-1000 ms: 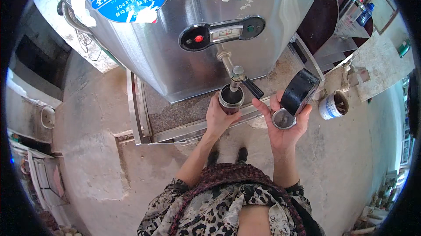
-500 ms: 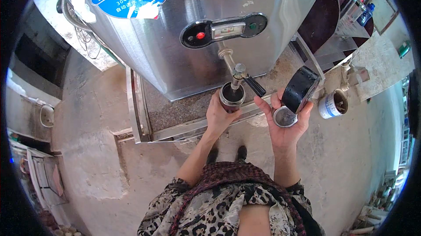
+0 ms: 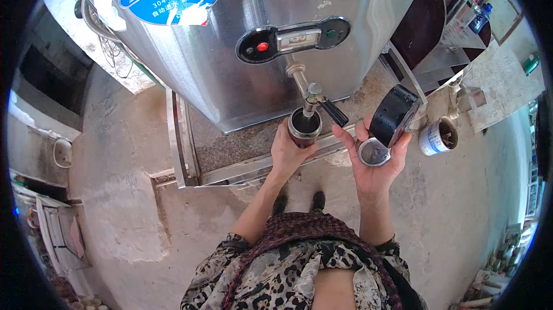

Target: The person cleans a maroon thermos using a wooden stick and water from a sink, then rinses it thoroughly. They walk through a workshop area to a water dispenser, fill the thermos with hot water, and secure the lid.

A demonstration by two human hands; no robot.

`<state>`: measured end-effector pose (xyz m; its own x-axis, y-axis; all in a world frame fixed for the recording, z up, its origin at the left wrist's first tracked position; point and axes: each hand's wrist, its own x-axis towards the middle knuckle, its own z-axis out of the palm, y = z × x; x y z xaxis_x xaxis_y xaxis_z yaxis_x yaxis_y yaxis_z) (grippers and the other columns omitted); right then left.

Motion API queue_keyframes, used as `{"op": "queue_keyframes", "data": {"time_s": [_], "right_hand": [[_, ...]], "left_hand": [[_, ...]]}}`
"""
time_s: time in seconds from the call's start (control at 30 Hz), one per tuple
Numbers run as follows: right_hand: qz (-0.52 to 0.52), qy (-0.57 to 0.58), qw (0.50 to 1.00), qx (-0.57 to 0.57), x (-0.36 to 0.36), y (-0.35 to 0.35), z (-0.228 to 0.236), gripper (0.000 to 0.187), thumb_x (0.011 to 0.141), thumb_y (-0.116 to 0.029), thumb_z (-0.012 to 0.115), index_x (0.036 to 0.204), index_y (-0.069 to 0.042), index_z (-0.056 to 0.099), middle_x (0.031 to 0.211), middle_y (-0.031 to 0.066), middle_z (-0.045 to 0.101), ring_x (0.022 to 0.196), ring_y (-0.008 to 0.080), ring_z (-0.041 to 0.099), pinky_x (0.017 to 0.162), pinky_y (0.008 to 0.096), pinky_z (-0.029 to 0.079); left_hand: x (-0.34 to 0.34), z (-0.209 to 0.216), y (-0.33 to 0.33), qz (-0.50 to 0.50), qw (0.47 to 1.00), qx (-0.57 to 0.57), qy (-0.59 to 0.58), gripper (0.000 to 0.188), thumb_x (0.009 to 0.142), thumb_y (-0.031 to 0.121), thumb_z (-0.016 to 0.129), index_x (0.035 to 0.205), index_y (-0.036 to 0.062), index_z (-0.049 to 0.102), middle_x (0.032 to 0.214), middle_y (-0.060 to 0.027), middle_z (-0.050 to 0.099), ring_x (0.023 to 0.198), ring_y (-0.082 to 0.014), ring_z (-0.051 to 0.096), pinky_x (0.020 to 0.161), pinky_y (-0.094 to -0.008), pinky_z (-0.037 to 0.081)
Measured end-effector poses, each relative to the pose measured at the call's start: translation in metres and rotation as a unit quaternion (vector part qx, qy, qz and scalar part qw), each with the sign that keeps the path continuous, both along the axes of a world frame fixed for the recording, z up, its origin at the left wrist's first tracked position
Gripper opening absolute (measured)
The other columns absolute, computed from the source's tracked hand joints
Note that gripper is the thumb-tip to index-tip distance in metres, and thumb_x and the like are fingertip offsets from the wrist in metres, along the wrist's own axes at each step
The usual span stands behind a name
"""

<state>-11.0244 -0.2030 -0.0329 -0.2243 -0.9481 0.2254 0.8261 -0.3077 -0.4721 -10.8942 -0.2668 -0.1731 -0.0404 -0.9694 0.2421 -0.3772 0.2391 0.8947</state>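
My left hand (image 3: 290, 151) is wrapped round a dark red thermos flask (image 3: 303, 138) with a bright metal rim. The flask's open mouth sits right under the spout of a metal tap (image 3: 311, 92), whose black lever (image 3: 334, 113) points toward my right hand (image 3: 375, 176). In that hand I grip a black round lid (image 3: 394, 115), tilted on its side, together with a small shiny metal cap (image 3: 374, 153) lying by the palm. One fingertip is close to the lever's end; whether it touches I cannot tell. How full the flask is does not show.
The tap comes out of a large steel water heater (image 3: 196, 74) with a gauge panel (image 3: 294, 39). Under it is a metal-edged stone ledge (image 3: 230, 151). A white bucket (image 3: 433, 139) stands on the right, near a concrete slab (image 3: 507, 88). My feet are on the floor below.
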Motion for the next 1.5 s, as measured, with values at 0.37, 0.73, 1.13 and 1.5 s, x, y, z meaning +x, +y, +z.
{"op": "queue_keyframes", "data": {"time_s": [0.37,0.73,1.13,1.5], "right_hand": [[0.009,-0.005,1.000,-0.007,0.000,0.000,0.000,0.053,0.087,-0.052,0.044,0.108,-0.003,0.049,0.090,0.0067,0.051,0.076,0.0175,0.049,0.092,0.0604,0.037],[0.019,-0.006,1.000,-0.006,0.002,0.000,0.001,0.052,0.088,-0.051,0.043,0.109,-0.004,0.050,0.092,0.0076,0.054,0.081,0.0191,0.052,0.093,0.0593,0.036],[-0.063,-0.018,0.997,-0.042,-0.026,-0.017,0.014,0.037,0.093,-0.039,0.041,0.106,-0.005,0.048,0.091,0.0102,0.053,0.081,0.0196,0.051,0.089,0.0549,0.043],[-0.052,0.061,0.997,-0.024,-0.013,-0.035,0.000,0.042,0.090,-0.046,0.043,0.107,-0.008,0.048,0.092,0.0057,0.054,0.083,0.0205,0.052,0.090,0.0515,0.040]], "left_hand": [[0.000,-0.002,0.000,-0.001,1.000,-0.012,0.006,0.083,0.052,0.020,0.081,0.122,0.0028,0.041,0.108,-0.0141,0.054,0.102,-0.0302,0.053,0.085,-0.0368,0.044],[0.000,0.008,0.001,-0.014,1.000,0.012,0.016,0.077,0.053,0.019,0.080,0.119,0.0037,0.042,0.107,-0.0142,0.053,0.102,-0.0312,0.053,0.086,-0.0373,0.043],[0.002,0.000,0.001,-0.011,1.000,-0.001,0.008,0.079,0.053,0.020,0.082,0.119,0.0038,0.042,0.107,-0.0143,0.054,0.101,-0.0306,0.053,0.085,-0.0370,0.044],[0.002,0.002,0.002,-0.003,1.000,-0.018,-0.011,0.081,0.053,0.021,0.081,0.121,0.0035,0.040,0.108,-0.0146,0.054,0.102,-0.0304,0.054,0.084,-0.0371,0.045]]}}
